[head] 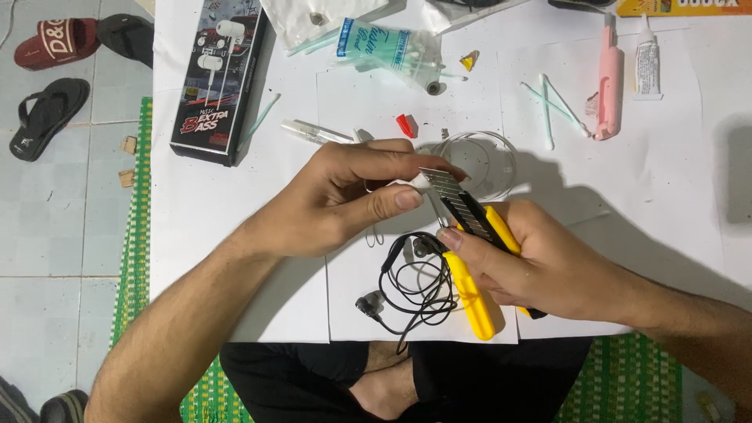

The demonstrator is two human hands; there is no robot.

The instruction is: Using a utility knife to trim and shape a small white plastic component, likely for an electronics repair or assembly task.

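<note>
- A small white piece is pinched between the thumb and fingers of the left hand, which is closed tight around it; a thin white cord loops down from that hand
- The blade of a yellow utility knife touches the white piece; the right hand is wrapped around the knife's handle, thumb lying along the top
- Just below the knife lie black earphones in a loose tangle on the white paper
- Just beyond the knife tip stands a clear round dish, with a small red bit to its left
- Farther from the knife, up and left, a dark earphone box; above the dish a bag of cotton swabs
- Up and right of the knife, a pink tool and a small white tube, loose swabs beside them
- Off the paper, far left of the knife, sandals sit on the tiled floor
</note>
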